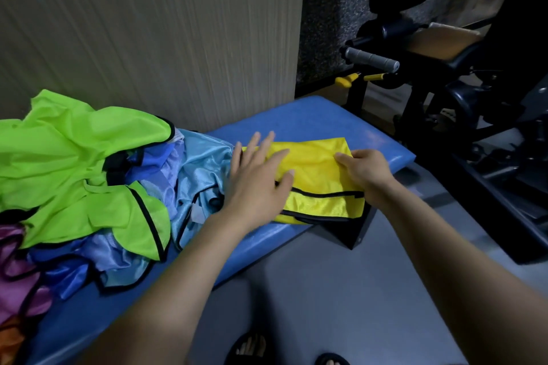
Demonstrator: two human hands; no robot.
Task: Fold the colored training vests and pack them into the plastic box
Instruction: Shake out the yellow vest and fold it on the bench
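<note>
Yellow vest (pixel 314 178), frame centre: left hand (pixel 258 178) presses flat, right hand (pixel 366 170) pinches edge; recommend squaring corners before creasing.

both forearms are bare, no sleeves or wristwear showing. the left hand (pixel 255 184) and right hand (pixel 366 170) wear nothing. dark open-toed sandals (pixel 250 348) cover the feet.

Black exercise machine (pixel 444 74) beside blue bench (pixel 341 124)
</note>
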